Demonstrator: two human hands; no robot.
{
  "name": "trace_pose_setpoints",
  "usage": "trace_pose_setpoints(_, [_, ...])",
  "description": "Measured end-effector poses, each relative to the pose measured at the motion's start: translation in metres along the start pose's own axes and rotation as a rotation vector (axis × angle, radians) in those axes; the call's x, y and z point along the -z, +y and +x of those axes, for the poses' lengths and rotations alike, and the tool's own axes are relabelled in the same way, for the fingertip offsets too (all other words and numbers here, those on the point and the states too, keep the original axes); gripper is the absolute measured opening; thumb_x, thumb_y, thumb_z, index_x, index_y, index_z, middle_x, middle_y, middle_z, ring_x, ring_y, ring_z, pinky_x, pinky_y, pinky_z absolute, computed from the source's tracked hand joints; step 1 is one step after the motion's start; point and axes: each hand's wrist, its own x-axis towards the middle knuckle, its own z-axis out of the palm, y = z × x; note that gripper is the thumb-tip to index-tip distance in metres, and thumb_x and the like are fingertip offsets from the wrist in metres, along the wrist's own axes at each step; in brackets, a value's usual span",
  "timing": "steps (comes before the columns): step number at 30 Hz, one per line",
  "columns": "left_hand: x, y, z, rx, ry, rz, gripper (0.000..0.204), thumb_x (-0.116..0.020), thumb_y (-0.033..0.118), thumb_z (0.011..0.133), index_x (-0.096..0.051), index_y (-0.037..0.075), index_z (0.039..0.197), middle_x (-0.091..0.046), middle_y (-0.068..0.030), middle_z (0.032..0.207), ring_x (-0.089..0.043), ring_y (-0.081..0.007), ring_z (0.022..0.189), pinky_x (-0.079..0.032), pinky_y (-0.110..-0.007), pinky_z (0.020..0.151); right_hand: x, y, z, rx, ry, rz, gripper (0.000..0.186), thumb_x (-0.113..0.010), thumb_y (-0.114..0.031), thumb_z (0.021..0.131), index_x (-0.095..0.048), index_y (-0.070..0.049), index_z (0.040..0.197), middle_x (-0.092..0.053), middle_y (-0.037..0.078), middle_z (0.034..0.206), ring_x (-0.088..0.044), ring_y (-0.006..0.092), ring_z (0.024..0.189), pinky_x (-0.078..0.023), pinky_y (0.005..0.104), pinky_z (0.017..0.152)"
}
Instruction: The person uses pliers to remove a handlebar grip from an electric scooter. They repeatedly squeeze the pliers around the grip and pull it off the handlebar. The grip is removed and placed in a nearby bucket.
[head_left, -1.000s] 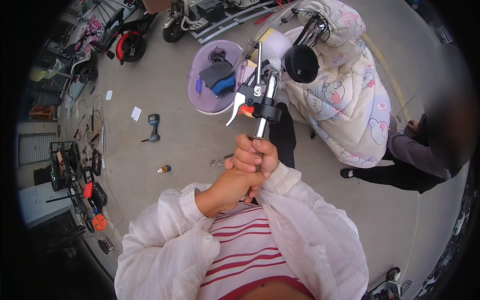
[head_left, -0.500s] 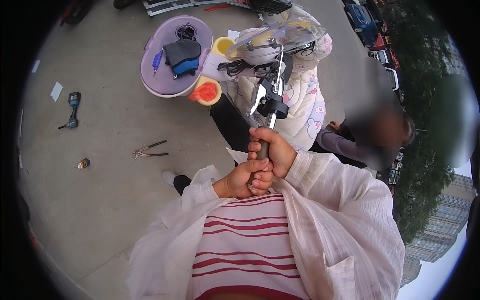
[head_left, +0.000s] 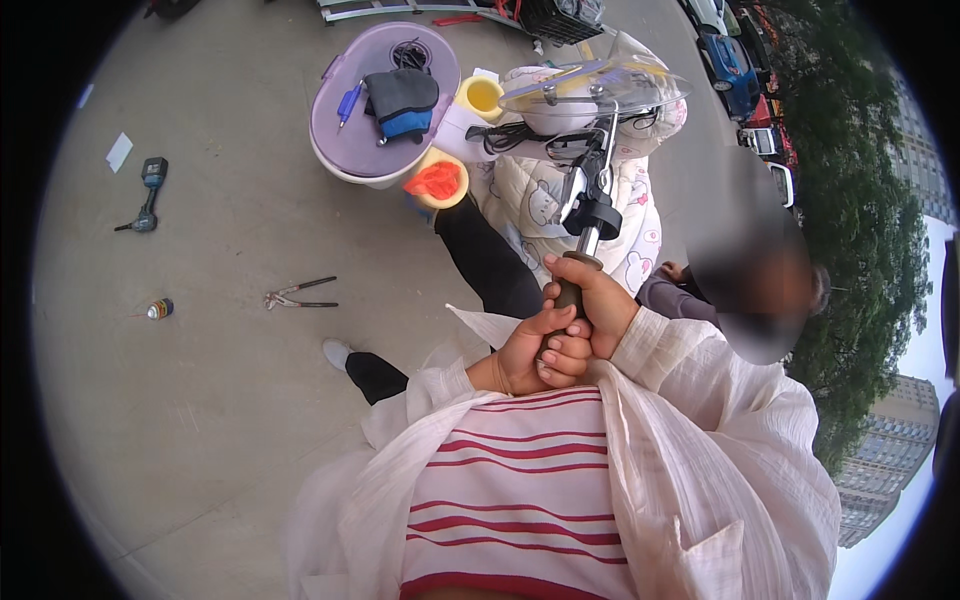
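Note:
Both of my hands grip one scooter handlebar grip (head_left: 567, 298), dark and rubbery, held close to my chest. My right hand (head_left: 598, 300) wraps the upper part of the grip. My left hand (head_left: 540, 355) clasps the lower end, its fingers curled over the right hand's. Above the grip run the silver bar, a black clamp and a brake lever (head_left: 592, 196). The bar leads up to a clear windshield (head_left: 596, 86) over a pale quilted cover (head_left: 545, 200) with cartoon prints.
A lilac round tub (head_left: 368, 130) with gloves and cables stands ahead, beside a yellow cup (head_left: 482, 96) and an orange-filled cup (head_left: 437, 183). Pliers (head_left: 298, 294), a spray can (head_left: 159, 309) and a drill (head_left: 147, 190) lie on the concrete. Another person (head_left: 720, 300) crouches at right.
My view has swung right and down: the tub, tools and scooter slid left in the picture. Both hands keep their hold on the grip, now closer to my chest.

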Motion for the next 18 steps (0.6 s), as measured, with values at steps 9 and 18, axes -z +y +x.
trace_pose_setpoints(9, [-0.078,-0.013,0.012,-0.193,0.95,0.989,0.019,-0.062,0.022,0.092,-0.056,0.005,0.084,-0.055,-0.0039,0.066,-0.053,-0.0149,0.053,-0.042,-0.027,0.047,0.033,0.047,0.09,0.3,-1.32,0.648,0.043,-0.064,-0.054,0.084,-0.047,-0.015,0.084,-0.051,0.0,0.077,-0.05,0.0196,0.078,-0.038,0.0419,0.095])
trace_pose_setpoints(18, [-0.09,-0.043,0.06,-0.264,1.668,1.719,0.023,-0.069,0.022,0.085,-0.055,0.006,0.09,-0.051,0.0011,0.06,-0.045,-0.0085,0.036,-0.034,-0.022,0.03,-0.017,0.06,0.112,0.551,-1.954,1.081,0.034,-0.065,-0.047,0.088,-0.047,-0.019,0.08,-0.053,-0.008,0.065,-0.057,0.0105,0.071,-0.036,0.037,0.098])
